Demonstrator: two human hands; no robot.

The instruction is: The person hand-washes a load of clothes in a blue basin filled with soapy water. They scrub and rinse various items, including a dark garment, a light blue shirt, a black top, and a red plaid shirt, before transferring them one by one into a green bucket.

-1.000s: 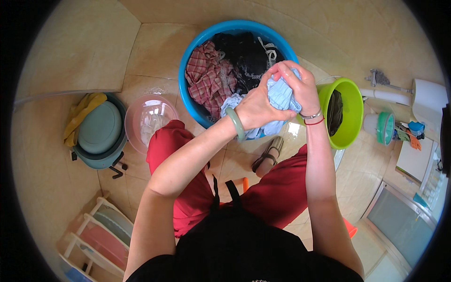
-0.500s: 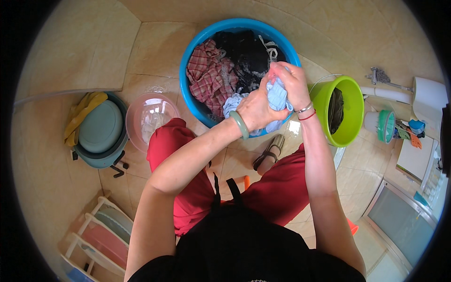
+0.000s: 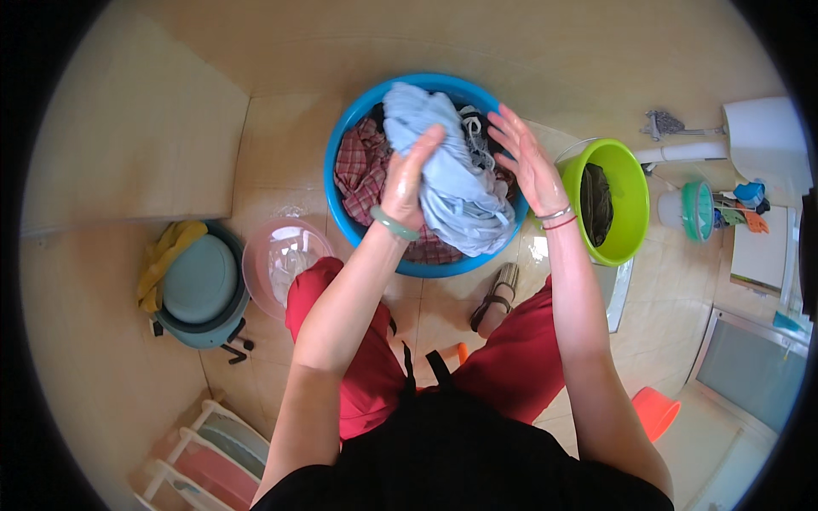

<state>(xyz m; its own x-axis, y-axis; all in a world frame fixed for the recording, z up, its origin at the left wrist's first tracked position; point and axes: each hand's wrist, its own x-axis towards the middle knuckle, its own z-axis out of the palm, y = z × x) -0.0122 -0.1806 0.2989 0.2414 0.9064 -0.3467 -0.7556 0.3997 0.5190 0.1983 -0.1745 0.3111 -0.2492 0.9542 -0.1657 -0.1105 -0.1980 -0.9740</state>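
A blue tub [image 3: 339, 119] on the floor holds wet laundry. Over its middle a light blue garment [image 3: 464, 200] spreads loosely, its top end raised toward the far rim. My left hand [image 3: 404, 183], with a green bangle at the wrist, is at the garment's left edge; its thumb lies over the cloth and its other fingers are hidden behind it. To the right, my right hand [image 3: 530, 166] hovers above the tub's rim, fingers spread, apart from the garment. A red plaid garment [image 3: 360, 162] lies at the left in the tub, with dark cloth and a white drawstring [image 3: 474, 132] beside it.
A green bucket [image 3: 639, 204] with dark cloth stands right of the tub. At left are a pink basin [image 3: 256, 264] with whitish contents and a stack of grey-green basins [image 3: 200, 279] under a yellow cloth [image 3: 158, 264]. A white rack [image 3: 183, 456] and an orange container [image 3: 654, 413] stand nearer.
The light blue garment was bunched and squeezed between both hands; now it hangs spread out over the tub. My right hand has let go and opened, and my left hand has moved left.
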